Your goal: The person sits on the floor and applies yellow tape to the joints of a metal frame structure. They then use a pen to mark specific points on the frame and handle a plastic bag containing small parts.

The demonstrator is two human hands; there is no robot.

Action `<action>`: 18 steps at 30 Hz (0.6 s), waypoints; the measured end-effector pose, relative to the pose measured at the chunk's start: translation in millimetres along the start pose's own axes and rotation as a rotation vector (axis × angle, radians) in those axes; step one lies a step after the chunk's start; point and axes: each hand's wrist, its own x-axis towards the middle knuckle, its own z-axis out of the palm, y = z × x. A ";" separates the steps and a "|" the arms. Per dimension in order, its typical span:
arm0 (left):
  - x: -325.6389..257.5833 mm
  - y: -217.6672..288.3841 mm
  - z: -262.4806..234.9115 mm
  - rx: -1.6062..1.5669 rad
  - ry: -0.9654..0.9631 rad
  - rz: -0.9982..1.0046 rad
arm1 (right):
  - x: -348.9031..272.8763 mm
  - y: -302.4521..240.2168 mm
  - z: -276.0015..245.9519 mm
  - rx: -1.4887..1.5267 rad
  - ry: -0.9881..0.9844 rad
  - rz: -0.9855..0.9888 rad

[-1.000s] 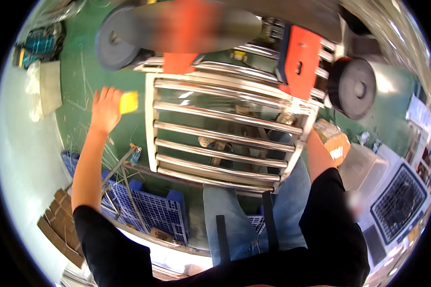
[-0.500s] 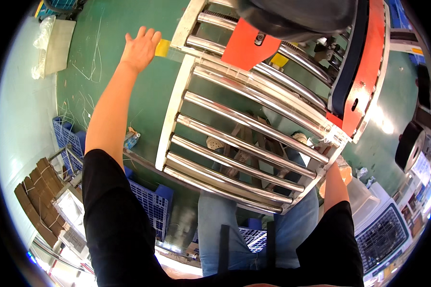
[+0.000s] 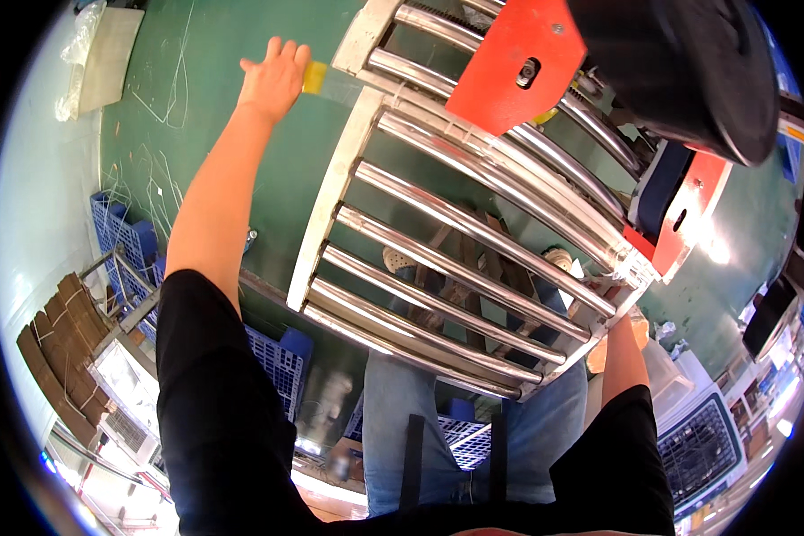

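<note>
Reaching out with my left arm at full stretch, I have my left hand [image 3: 275, 79] up near the top of the view, over the green floor [image 3: 205, 107]. The fingers are spread loosely and the thumb side lies against a small yellow piece [image 3: 315, 77] that meets a strip of clear tape [image 3: 339, 85] running toward the white frame rail [image 3: 330, 192] of the roller conveyor [image 3: 456, 268]. Whether I am pinching the yellow piece or only pressing on it, I cannot tell — the palm faces away from the camera.

The conveyor section fills the centre: polished steel rollers [image 3: 473, 223] side by side between two white rails, tilted across the picture. Orange brackets [image 3: 509, 62] sit at its far end, and a dark rounded body [image 3: 688, 71] hangs over the upper right corner.

My right hand [image 3: 621, 326] is at the near right corner of the conveyor, mostly hidden behind the frame end; only the wrist and forearm show clearly, so the state of those fingers cannot be judged.

Through the rollers I see my blue jeans [image 3: 402, 420] and feet below. To my left stand blue plastic crates [image 3: 121, 241] and a stack of flattened cardboard [image 3: 62, 357] — both well apart from the left hand. A white sheet [image 3: 107, 54] lies on the floor at upper left.
</note>
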 end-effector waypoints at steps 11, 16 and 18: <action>-10.4 1.8 14.7 -0.142 -0.044 -0.016 | -2.4 -2.7 -6.7 -0.022 0.039 0.004; -6.5 9.1 20.9 -0.099 -0.075 0.020 | -5.2 -3.7 -8.0 -0.025 0.048 0.006; -5.4 18.0 26.7 -0.102 -0.114 0.023 | -3.7 -3.2 -8.9 -0.026 0.049 0.005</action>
